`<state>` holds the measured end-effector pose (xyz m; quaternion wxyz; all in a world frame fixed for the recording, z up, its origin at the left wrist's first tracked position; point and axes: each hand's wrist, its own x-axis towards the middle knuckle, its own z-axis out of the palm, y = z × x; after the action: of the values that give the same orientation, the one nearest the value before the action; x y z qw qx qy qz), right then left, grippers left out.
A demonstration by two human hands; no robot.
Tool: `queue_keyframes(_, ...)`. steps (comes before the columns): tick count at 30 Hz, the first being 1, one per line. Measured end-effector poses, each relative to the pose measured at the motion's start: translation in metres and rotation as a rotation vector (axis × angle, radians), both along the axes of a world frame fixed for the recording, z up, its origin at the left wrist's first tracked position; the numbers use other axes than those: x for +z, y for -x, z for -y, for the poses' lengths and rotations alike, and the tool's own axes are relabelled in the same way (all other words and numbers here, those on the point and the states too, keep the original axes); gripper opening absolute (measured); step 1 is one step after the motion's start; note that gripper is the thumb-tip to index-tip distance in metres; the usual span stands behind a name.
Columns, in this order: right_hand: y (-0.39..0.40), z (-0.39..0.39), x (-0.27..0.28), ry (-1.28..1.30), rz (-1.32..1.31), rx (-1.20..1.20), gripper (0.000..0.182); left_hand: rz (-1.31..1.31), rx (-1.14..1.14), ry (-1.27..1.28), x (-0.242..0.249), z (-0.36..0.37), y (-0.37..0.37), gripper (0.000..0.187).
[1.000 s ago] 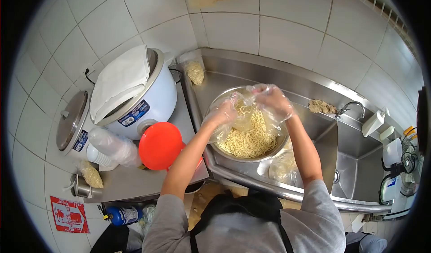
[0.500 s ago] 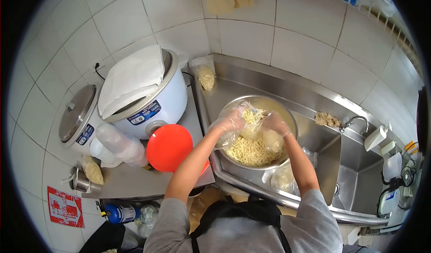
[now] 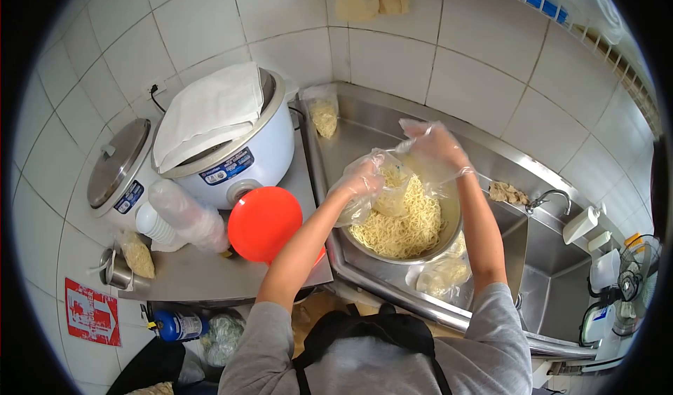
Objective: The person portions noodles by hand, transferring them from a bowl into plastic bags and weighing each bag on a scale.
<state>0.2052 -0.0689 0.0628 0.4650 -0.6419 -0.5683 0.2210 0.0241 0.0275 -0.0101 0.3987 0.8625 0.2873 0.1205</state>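
Observation:
A large steel bowl (image 3: pixel 454 228) holds a heap of pale yellow noodles (image 3: pixel 403 230). In a loose clear glove, my left hand (image 3: pixel 363 180) is closed on a clear plastic bag (image 3: pixel 391 193) with some noodles inside, over the bowl's left side. My right hand (image 3: pixel 438 148), also in a clear glove, is raised above the bowl's far right rim with its fingers stretched out. Thin clear plastic around both hands makes glove and bag edges hard to separate. More bagged noodles (image 3: pixel 445 276) lie by the bowl's near right side.
Left of the bowl stand a big rice cooker (image 3: pixel 270 142) with a white cloth on top, a red plate (image 3: pixel 265 225) and stacked plastic cups (image 3: pixel 186 213). A noodle bag (image 3: pixel 323 114) sits in the back corner. Sink basins (image 3: pixel 554 290) and a faucet (image 3: pixel 550 197) are on the right.
My right hand has risen from the noodles toward the far rim, and its fingers have spread. My left hand stays at the bag over the bowl's left side.

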Motion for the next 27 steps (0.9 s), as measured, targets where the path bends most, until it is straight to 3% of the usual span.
queue_keyframes(2, -0.022, -0.013, -0.053, 0.411, 0.353, -0.021, 0.041, 0.027, 0.027, 0.022, -0.001, 0.006, 0.006, 0.069)
queue_keyframes(3, -0.02, -0.016, -0.072, 0.411, 0.355, -0.013, 0.041, -0.038, 0.021, -0.07, 0.001, 0.007, 0.007, 0.068)
queue_keyframes(4, -0.017, -0.016, -0.089, 0.356, 0.3, -0.013, 0.025, -0.101, 0.017, -0.165, 0.005, 0.008, 0.008, 0.067)
queue_keyframes(5, -0.014, -0.016, -0.098, 0.305, 0.244, -0.011, 0.022, -0.099, 0.027, -0.164, 0.014, 0.011, 0.009, 0.067)
queue_keyframes(9, -0.031, -0.032, -0.078, 0.305, 0.121, -0.149, 0.024, -0.097, 0.042, -0.19, 0.017, 0.016, 0.013, 0.059)
queue_keyframes(11, -0.052, -0.053, -0.109, 0.074, 0.837, -0.165, 0.017, -0.049, 0.045, -0.237, 0.01, 0.016, 0.014, 0.057)
queue_keyframes(12, -0.034, -0.036, -0.083, 0.048, 0.639, -0.152, 0.011, -0.1, 0.046, -0.258, 0.016, 0.022, 0.02, 0.055)
queue_keyframes(13, -0.022, -0.028, -0.052, 0.032, 0.641, -0.135, 0.011, -0.14, 0.055, -0.305, 0.036, 0.022, 0.024, 0.053)
queue_keyframes(14, -0.014, -0.024, -0.02, 0.006, 0.52, -0.166, 0.015, -0.277, 0.193, -0.308, 0.075, 0.031, 0.027, 0.05)
queue_keyframes(15, -0.002, -0.01, 0.0, 0.018, 0.388, -0.189, 0.02, 0.153, 0.127, -0.26, 0.05, -0.005, 0.035, 0.045)
queue_keyframes(16, 0.014, 0.002, 0.02, 0.015, 0.375, -0.172, 0.02, 0.051, 0.211, -0.115, 0.088, 0.007, 0.046, 0.043)
queue_keyframes(17, 0.028, 0.008, 0.044, -0.002, 0.368, -0.157, 0.02, 0.065, 0.25, -0.169, 0.106, 0.009, 0.055, 0.042)
queue_keyframes(18, 0.04, 0.017, 0.065, 0.004, 0.368, -0.136, 0.02, 0.256, 0.174, -0.24, 0.106, -0.005, 0.064, 0.041)
queue_keyframes(19, 0.051, 0.026, 0.081, -0.026, 0.216, -0.069, 0.02, 0.114, 0.252, -0.2, 0.144, 0.018, 0.08, 0.038)
queue_keyframes(20, 0.063, 0.031, 0.087, -0.05, 0.056, -0.004, 0.02, 0.251, 0.18, -0.131, 0.153, 0.013, 0.096, 0.036)
queue_keyframes(23, 0.093, 0.032, 0.087, -0.008, 0.061, 0.096, 0.02, 0.233, 0.197, -0.34, 0.195, 0.031, 0.136, 0.034)
queue_keyframes(24, 0.105, 0.033, 0.09, -0.027, 0.242, 0.187, 0.021, 0.184, 0.287, -0.422, 0.201, 0.03, 0.144, 0.032)
queue_keyframes(25, 0.115, 0.027, 0.077, -0.114, 0.262, 0.293, 0.023, 0.133, 0.374, -0.504, 0.204, 0.028, 0.15, 0.031)
queue_keyframes(27, 0.142, 0.014, 0.052, -0.063, 0.201, 0.429, 0.023, 0.013, 0.335, -0.495, 0.203, 0.021, 0.161, 0.022)
